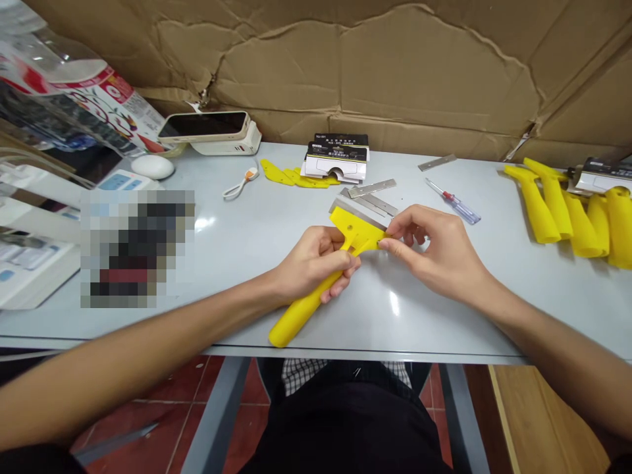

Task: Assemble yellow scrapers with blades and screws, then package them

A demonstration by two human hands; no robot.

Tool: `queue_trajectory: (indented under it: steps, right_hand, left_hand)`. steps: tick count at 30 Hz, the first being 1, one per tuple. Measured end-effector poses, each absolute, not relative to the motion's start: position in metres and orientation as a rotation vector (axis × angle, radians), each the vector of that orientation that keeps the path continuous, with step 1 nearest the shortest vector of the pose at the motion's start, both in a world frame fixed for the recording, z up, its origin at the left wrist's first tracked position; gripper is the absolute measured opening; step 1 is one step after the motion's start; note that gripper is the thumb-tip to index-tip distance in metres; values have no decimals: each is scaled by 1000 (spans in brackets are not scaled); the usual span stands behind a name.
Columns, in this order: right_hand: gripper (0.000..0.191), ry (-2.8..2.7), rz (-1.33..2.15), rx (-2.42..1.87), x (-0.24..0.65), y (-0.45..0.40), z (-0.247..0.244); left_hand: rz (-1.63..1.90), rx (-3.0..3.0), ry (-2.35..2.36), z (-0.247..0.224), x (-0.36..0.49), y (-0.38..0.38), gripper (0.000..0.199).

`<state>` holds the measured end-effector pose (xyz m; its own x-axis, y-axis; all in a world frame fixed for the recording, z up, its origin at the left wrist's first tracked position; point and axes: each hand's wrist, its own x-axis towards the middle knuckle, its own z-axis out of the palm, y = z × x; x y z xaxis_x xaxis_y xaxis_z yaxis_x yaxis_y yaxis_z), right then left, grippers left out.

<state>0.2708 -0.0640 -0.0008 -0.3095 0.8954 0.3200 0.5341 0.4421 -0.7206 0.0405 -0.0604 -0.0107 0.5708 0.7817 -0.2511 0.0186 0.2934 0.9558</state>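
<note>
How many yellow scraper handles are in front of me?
6 visible. One yellow handle is in your left hand. At the table's right end lie two handles, then three more handles just right of those. Others may be hidden behind that bunch.

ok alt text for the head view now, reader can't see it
A left hand grips a yellow scraper by its handle while the right hand pinches one end of its bladed head. Beyond lie metal blades, black-and-white boxes and a screwdriver.
</note>
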Motion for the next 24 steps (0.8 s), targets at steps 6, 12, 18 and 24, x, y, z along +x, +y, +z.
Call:
queue_trajectory:
  steps: [6, 12, 18, 24]
  right_hand:
    - [15, -1657, 993, -1345, 260, -68, -4]
    - [18, -1499, 1123, -1339, 256, -72, -4]
    - [23, -1459, 1163, -1318, 255, -70, -6]
    - [22, -1476, 1207, -1255, 265, -59, -5]
  left_hand:
    - [587, 1179, 858, -12, 41, -59, 21]
    - [574, 1214, 851, -13, 40, -60, 17]
    - [591, 1210, 866, -10, 44, -60, 17]
    - [614, 1133, 892, -9, 43, -59, 17]
